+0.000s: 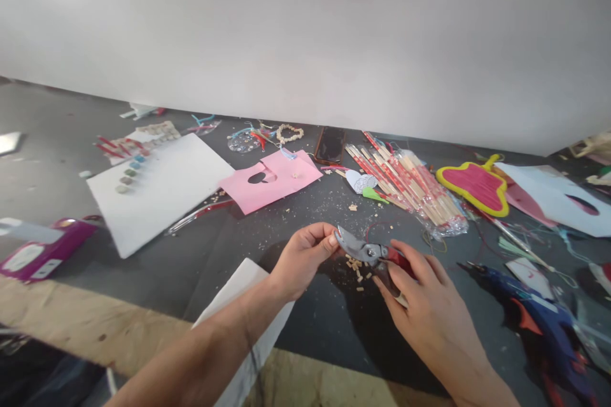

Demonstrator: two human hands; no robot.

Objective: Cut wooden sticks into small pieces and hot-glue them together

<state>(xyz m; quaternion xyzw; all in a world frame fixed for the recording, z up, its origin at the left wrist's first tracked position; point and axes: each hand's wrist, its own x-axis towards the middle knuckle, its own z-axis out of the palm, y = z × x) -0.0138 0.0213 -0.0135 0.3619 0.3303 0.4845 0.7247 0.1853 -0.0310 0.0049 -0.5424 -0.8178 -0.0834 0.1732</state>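
My right hand (424, 292) is wrapped round the red handles of a pair of pruning shears (370, 253), which point to the left. At the tip of their blades, my left hand (308, 254) is closed with thumb and fingers pinched together. Whatever sits in that pinch is hidden or too small to make out. Under the shears lies a scatter of short cut wooden pieces (356, 267) on the dark table. Beyond them, paper-wrapped wooden chopsticks (405, 184) lie in a bundle, partly in clear plastic.
A blue glue gun (539, 311) lies at the right, near a pink and yellow shape (477, 187). Pink paper (291, 187), a phone (330, 144) and a white sheet (167, 191) lie further back. A purple power strip (52, 254) is at the left edge.
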